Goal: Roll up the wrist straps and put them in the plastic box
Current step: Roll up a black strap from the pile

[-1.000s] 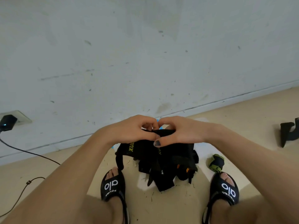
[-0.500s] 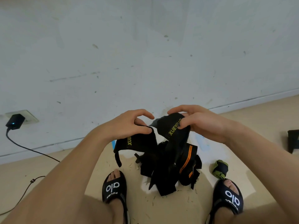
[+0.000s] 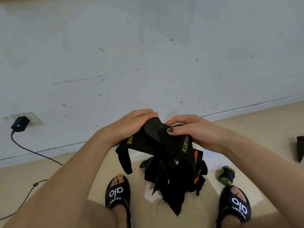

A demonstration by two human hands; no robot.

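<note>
While both hands hold one black wrist strap (image 3: 158, 137) up over the floor (image 3: 205, 209) between the sandalled feet, the left hand (image 3: 131, 124) curls its fingers round one end and the right hand (image 3: 195, 130) pinches the other under its thumb. Rolling looks barely begun; the rest lie heaped (image 3: 174, 183) below, one rolled strap (image 3: 226, 175) beside them. Next comes a tight roll from one end; no plastic box is in view.

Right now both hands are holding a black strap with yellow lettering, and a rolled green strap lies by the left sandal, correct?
Not quite. The head view shows the rolled green strap by the right sandal, not the left. Both the left hand and right hand do hold the black strap.
</note>
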